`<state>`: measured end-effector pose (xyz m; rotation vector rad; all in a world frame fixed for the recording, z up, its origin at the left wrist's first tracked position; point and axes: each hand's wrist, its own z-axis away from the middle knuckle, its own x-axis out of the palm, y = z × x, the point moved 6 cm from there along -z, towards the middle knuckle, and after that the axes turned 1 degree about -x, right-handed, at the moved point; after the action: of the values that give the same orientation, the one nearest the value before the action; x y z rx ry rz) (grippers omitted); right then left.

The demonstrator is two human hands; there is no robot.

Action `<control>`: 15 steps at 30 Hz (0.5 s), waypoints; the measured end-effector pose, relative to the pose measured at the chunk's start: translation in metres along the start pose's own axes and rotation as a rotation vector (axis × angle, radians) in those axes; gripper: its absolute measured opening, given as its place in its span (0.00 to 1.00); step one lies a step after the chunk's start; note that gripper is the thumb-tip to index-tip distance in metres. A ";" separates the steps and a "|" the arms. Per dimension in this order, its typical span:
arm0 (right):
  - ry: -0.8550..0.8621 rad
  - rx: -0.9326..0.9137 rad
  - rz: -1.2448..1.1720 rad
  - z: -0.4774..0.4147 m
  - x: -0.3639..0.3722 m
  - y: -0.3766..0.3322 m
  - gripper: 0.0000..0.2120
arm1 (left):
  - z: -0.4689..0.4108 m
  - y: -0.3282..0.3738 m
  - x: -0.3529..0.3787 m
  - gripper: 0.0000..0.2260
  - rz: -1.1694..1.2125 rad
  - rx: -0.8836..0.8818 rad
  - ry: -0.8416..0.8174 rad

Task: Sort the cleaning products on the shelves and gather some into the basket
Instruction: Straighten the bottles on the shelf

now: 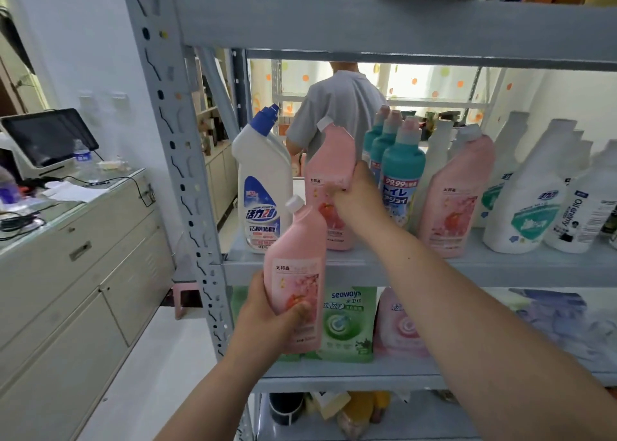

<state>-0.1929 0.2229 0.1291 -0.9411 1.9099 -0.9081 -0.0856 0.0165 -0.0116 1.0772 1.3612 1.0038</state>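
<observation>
The left hand (270, 320) curls round the base of a pink bottle (295, 283), held tilted in front of the shelf (500, 267) edge. The right hand (359, 197) grips a second pink bottle (330, 173) by its shoulder on that shelf, between a blue-capped bottle (262, 180) and teal bottles (400, 173). A third pink bottle (457, 190) and white bottles (527, 200) stand further right; pouches (347, 324) sit below.

We seem to stand in a small shop. Grey metal shelving (384, 26) carries rows of matching cleaning bottles (521, 200), and a checkout-style screen (46, 137) sits on a counter (83, 250) beside it.
</observation>
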 end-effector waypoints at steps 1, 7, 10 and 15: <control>0.002 0.005 0.020 -0.004 0.002 0.000 0.20 | -0.001 -0.002 0.000 0.22 0.003 -0.001 0.001; 0.023 -0.327 0.542 -0.010 0.004 -0.026 0.58 | -0.005 -0.009 -0.003 0.21 0.024 -0.033 -0.015; -0.056 -0.311 0.766 -0.021 0.011 -0.036 0.47 | -0.008 -0.010 -0.003 0.21 0.002 -0.035 -0.024; -0.150 -0.192 0.958 -0.049 0.026 -0.036 0.40 | -0.013 -0.009 -0.001 0.21 -0.015 -0.046 -0.034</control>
<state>-0.2364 0.1958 0.1715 -0.1029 1.9992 -0.0833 -0.0989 0.0132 -0.0194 1.0436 1.3112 0.9971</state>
